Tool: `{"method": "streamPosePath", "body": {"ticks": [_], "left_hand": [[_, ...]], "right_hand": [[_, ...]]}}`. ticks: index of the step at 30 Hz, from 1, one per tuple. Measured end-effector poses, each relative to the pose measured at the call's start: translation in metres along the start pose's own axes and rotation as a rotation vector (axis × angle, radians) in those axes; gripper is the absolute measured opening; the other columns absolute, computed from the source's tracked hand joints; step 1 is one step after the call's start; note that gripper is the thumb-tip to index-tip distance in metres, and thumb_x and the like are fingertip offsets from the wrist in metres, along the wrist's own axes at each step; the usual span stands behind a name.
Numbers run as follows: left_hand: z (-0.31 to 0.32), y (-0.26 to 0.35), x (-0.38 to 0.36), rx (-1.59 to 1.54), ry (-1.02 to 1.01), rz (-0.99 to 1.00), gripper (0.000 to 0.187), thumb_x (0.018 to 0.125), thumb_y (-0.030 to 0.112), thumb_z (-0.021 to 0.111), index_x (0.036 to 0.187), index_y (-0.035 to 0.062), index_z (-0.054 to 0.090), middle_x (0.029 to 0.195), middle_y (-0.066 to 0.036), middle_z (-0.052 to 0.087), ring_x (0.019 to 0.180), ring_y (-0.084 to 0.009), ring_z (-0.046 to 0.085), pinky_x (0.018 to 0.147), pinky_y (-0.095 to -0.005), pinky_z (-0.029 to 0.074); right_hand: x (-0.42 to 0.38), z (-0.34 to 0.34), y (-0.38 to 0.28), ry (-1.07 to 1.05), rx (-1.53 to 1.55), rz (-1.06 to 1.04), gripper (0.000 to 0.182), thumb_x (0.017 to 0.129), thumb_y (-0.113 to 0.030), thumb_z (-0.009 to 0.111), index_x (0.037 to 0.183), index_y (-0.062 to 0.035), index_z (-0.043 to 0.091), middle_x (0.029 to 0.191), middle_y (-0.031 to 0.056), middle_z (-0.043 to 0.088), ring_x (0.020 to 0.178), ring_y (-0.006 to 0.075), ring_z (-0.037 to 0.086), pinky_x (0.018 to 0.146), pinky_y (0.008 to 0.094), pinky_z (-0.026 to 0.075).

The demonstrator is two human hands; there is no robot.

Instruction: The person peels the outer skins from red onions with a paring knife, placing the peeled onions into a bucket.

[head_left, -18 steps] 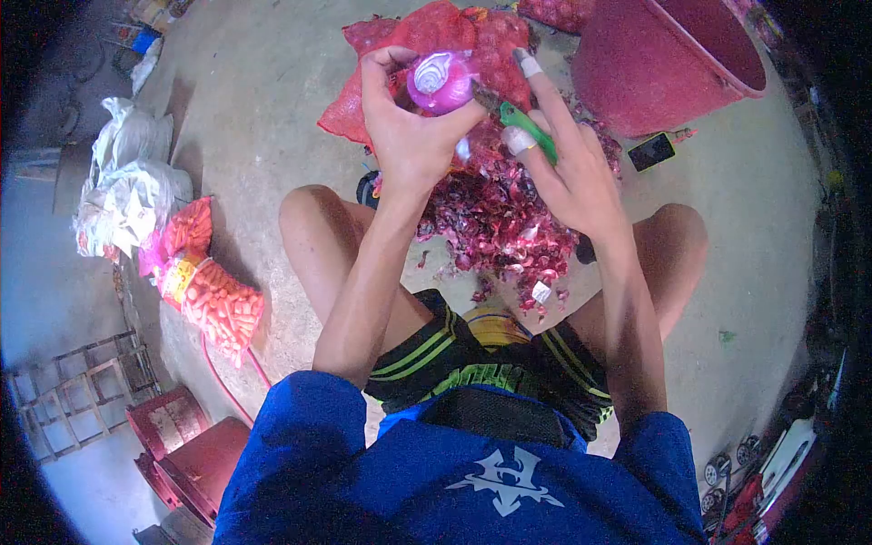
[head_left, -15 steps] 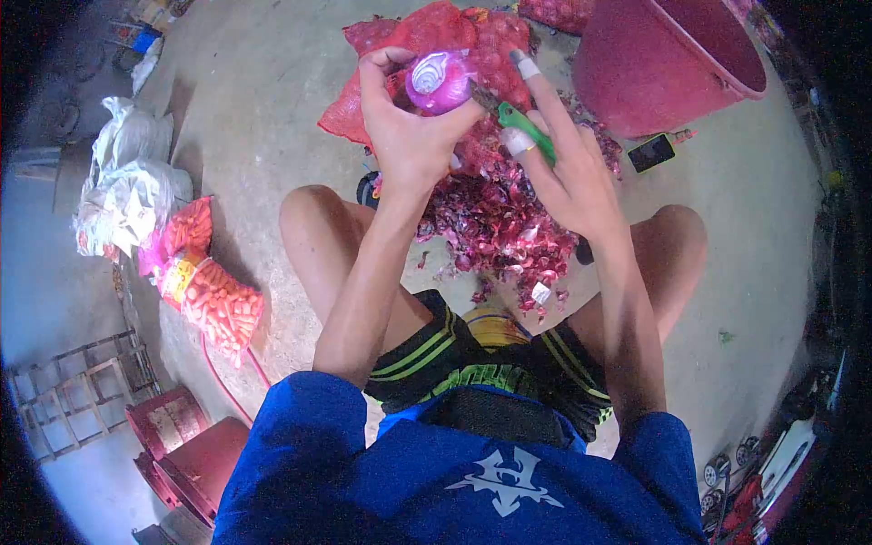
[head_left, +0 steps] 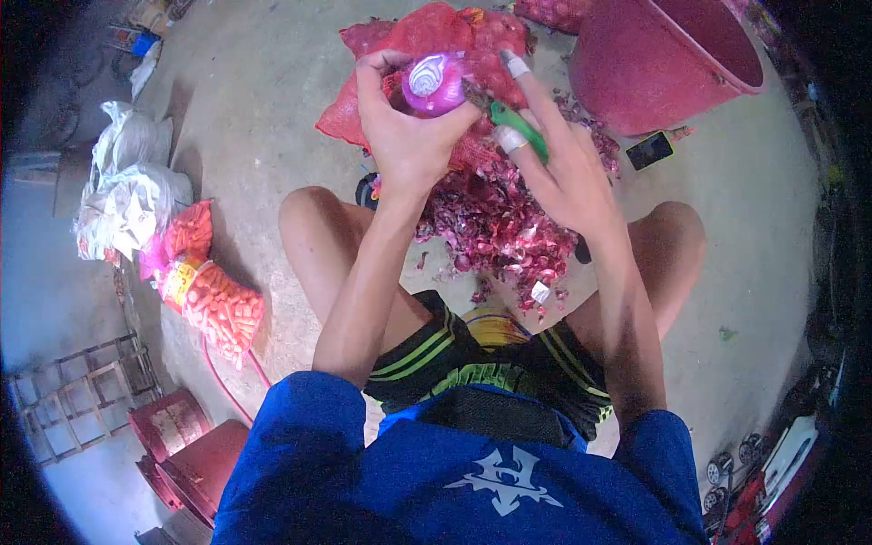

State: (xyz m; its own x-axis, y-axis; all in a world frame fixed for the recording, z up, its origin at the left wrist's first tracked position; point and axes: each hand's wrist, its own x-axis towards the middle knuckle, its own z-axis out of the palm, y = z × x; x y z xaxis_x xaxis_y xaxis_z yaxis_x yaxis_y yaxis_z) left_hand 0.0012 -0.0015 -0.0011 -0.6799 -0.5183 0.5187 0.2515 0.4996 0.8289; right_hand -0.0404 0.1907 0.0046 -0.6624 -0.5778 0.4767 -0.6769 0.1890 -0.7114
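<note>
A red onion (head_left: pixel 440 96) with a pale cut face showing rings is gripped in my left hand (head_left: pixel 400 132), fingers and thumb curled around it. In my right hand (head_left: pixel 572 173) I hold a knife by its green handle (head_left: pixel 518 127). Its dark blade is blurred and points toward the onion's right side. White wraps cover the thumb and a finger of that hand. Beneath both hands lies a heap of purple onion skins (head_left: pixel 500 227). Red mesh sacks (head_left: pixel 427 36) of onions lie just beyond.
A large red tub (head_left: pixel 636 82) stands at the upper right, with a phone (head_left: pixel 649 151) on the floor beside it. To the left are white sacks (head_left: pixel 136 195) and a bag of carrots (head_left: pixel 222 300). Red containers (head_left: pixel 209 459) sit at the lower left.
The knife has tilted slightly and its blade is now blurred. The onion and both hands have shifted a little to the left.
</note>
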Motion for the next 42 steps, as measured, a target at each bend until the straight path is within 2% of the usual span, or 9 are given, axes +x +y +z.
{"method": "streamPosePath", "body": {"ticks": [9, 12, 14, 18, 20, 26, 39, 41, 42], "left_hand": [[0.006, -0.002, 0.0, -0.155, 0.04, -0.091, 0.069, 0.058, 0.01, 0.089, 0.115, 0.0015, 0.052, 0.111, -0.008, 0.056, 0.101, -0.0175, 0.059, 0.092, -0.031, 0.051], [0.006, 0.002, 0.0, -0.145, 0.005, -0.071, 0.068, 0.059, 0.01, 0.09, 0.115, 0.0013, 0.052, 0.112, -0.008, 0.056, 0.101, -0.0168, 0.059, 0.092, -0.0306, 0.051], [0.008, 0.016, -0.004, -0.157, -0.053, -0.091, 0.067, 0.061, 0.012, 0.09, 0.116, 0.0009, 0.052, 0.112, -0.008, 0.057, 0.102, -0.0171, 0.059, 0.093, -0.0312, 0.051], [0.006, 0.018, -0.004, -0.227, -0.069, -0.194, 0.067, 0.063, 0.013, 0.091, 0.117, 0.0004, 0.052, 0.112, -0.008, 0.058, 0.103, -0.0172, 0.06, 0.093, -0.0316, 0.052], [0.004, 0.007, -0.001, -0.176, -0.056, -0.135, 0.068, 0.062, 0.011, 0.09, 0.118, 0.0, 0.053, 0.112, -0.009, 0.059, 0.103, -0.0174, 0.061, 0.094, -0.0316, 0.052], [0.003, -0.002, 0.0, -0.248, -0.023, -0.123, 0.069, 0.062, 0.009, 0.089, 0.119, 0.0001, 0.053, 0.113, -0.008, 0.059, 0.104, -0.017, 0.061, 0.094, -0.0312, 0.051], [0.003, 0.01, -0.001, -0.198, -0.033, -0.111, 0.068, 0.063, 0.008, 0.091, 0.119, 0.0005, 0.051, 0.113, -0.008, 0.058, 0.103, -0.0164, 0.061, 0.092, -0.0307, 0.053], [0.004, 0.009, -0.001, -0.159, -0.054, -0.116, 0.071, 0.064, 0.01, 0.094, 0.119, 0.0005, 0.051, 0.114, -0.009, 0.057, 0.103, -0.0164, 0.061, 0.091, -0.0307, 0.053], [0.003, 0.012, 0.0, -0.158, -0.055, -0.115, 0.071, 0.064, 0.01, 0.094, 0.119, 0.0005, 0.051, 0.114, -0.009, 0.057, 0.103, -0.0164, 0.061, 0.091, -0.0307, 0.053]], "right_hand": [[-0.001, 0.001, -0.001, -0.013, -0.019, 0.027, 0.07, 0.098, -0.016, 0.065, 0.161, -0.0115, 0.035, 0.075, 0.0248, 0.064, 0.073, 0.0457, 0.065, 0.07, 0.051, 0.051], [0.001, 0.003, 0.004, 0.022, -0.049, 0.038, 0.068, 0.098, -0.013, 0.062, 0.161, -0.0105, 0.036, 0.077, 0.0245, 0.065, 0.075, 0.0436, 0.067, 0.071, 0.0465, 0.053], [0.004, 0.001, 0.005, 0.061, 0.375, 0.282, 0.066, 0.099, -0.011, 0.059, 0.161, -0.0095, 0.036, 0.078, 0.0237, 0.066, 0.078, 0.0425, 0.069, 0.074, 0.0431, 0.053], [0.005, -0.011, 0.0, 0.009, 0.381, 0.208, 0.065, 0.099, -0.011, 0.057, 0.16, -0.0082, 0.036, 0.082, 0.0227, 0.069, 0.079, 0.0421, 0.069, 0.076, 0.0423, 0.053], [0.0, -0.012, 0.004, -0.06, 0.203, 0.06, 0.065, 0.099, -0.012, 0.058, 0.16, -0.007, 0.036, 0.088, 0.0233, 0.071, 0.08, 0.0445, 0.069, 0.076, 0.0441, 0.053], [0.001, -0.008, 0.003, -0.067, 0.125, 0.008, 0.068, 0.096, -0.013, 0.06, 0.16, -0.0083, 0.037, 0.091, 0.0249, 0.07, 0.083, 0.047, 0.068, 0.076, 0.0481, 0.053], [0.0, -0.005, -0.004, -0.09, 0.034, 0.091, 0.066, 0.095, -0.013, 0.059, 0.158, -0.0082, 0.038, 0.082, 0.0273, 0.065, 0.077, 0.0479, 0.065, 0.072, 0.0517, 0.05], [-0.001, 0.003, -0.004, 0.01, 0.033, 0.1, 0.061, 0.1, -0.017, 0.058, 0.158, -0.0077, 0.039, 0.077, 0.0209, 0.066, 0.067, 0.0383, 0.066, 0.066, 0.0453, 0.051], [0.001, 0.001, -0.003, 0.011, 0.033, 0.1, 0.061, 0.1, -0.017, 0.058, 0.158, -0.0077, 0.039, 0.077, 0.0209, 0.066, 0.067, 0.0383, 0.066, 0.066, 0.0453, 0.051]]}}
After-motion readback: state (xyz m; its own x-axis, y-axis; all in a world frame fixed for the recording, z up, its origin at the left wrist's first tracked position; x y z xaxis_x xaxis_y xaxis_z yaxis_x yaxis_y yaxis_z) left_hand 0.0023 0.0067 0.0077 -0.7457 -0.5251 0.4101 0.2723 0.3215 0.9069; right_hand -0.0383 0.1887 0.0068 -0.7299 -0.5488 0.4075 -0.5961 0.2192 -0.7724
